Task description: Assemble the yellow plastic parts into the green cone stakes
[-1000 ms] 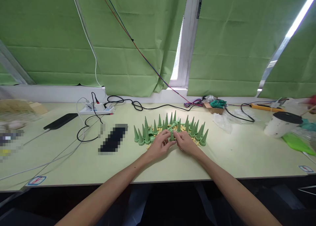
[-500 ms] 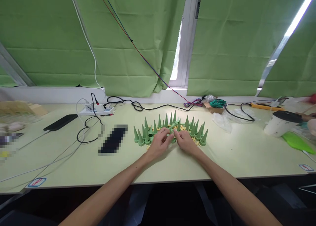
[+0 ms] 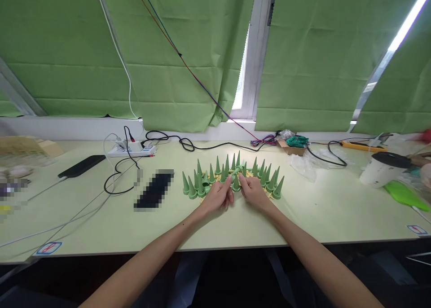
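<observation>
My left hand (image 3: 218, 196) is closed, fingers curled and thumb lying along the top, at the near side of a cluster of green plastic cones. Whatever it may grip is hidden. Just to its right, my right hand (image 3: 253, 192) is closed too, its thumb pointing up and away from me; its grip hides any small piece. A green cone (image 3: 236, 183) shows in the gap between the hands. Most cones stand upright with points up, such as the one at the right end (image 3: 278, 189). One green cone (image 3: 237, 170) lies tilted behind my thumbs. Small yellow pieces (image 3: 269, 194) lie scattered among the bases.
Left of the cones lies a blurred-out dark phone (image 3: 155, 190), with a power strip (image 3: 132, 150) and cables behind. Rightward are a small cardboard box (image 3: 292, 147), clear plastic bags (image 3: 303, 165), a white cup with black lid (image 3: 373, 173) and a bright green item (image 3: 404, 195).
My hands have drawn slightly apart, opening a gap where a cone shows. The left fingers, earlier arched over toward the right hand, have curled in with the thumb on top.
</observation>
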`<state>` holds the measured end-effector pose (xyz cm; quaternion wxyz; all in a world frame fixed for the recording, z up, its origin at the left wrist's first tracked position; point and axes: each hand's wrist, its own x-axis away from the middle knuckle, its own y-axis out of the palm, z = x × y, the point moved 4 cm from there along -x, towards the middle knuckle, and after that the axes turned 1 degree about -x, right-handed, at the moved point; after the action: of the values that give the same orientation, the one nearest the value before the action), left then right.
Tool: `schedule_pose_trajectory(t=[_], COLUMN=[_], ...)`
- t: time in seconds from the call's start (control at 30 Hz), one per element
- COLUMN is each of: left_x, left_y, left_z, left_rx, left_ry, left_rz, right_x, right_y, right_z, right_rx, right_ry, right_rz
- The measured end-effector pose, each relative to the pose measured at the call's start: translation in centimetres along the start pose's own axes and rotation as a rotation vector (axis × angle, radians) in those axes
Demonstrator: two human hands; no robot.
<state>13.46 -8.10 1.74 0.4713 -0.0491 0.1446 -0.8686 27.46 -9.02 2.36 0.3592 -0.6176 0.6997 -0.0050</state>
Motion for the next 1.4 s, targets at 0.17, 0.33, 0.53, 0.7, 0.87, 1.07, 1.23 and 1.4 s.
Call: schedule_pose_trajectory(t=[0.17,0.33,0.53,0.7,0.87,1.07,1.23,1.4], left_x=[0.1,0.2,0.4,0.6,0.6,0.9,1.1,1.0], left_y=[0.5,0.3,0.1,0.1,0.0,0.1,-0.1,0.0], left_z=[0.1,0.0,0.0,0.1,-0.1,0.3,1.2,1.5], left_rx=[0.095,0.085,0.052,0.055,0.006,-0.064,-0.118,-0.107], left_ry=[-0.081,-0.09,-0.069,-0.058,0.005,0.079,0.159,0.17], left_rz=[-0.104,-0.109,-0.103,-0.136,-0.134,-0.086,0.002,0.016], right_x=[0.3,0.4,0.4,0.5,0.4,0.4,0.4,0.5], right_y=[0.0,0.0,0.1,0.1,0.0,0.0,0.0,0.1], right_z=[-0.8,-0.9,-0.5,-0.4,-0.3,-0.1,0.0,0.0], right_rx=[-0.046,-0.049,-0.049,-0.047,-0.091,-0.099,-0.113,-0.184], right_ry=[-0.006,-0.016,-0.012,-0.012,-0.013,-0.008,0.022,0.053], right_rz=[-0.052,-0.069,-0.066,-0.065,-0.065,-0.04,-0.058,-0.081])
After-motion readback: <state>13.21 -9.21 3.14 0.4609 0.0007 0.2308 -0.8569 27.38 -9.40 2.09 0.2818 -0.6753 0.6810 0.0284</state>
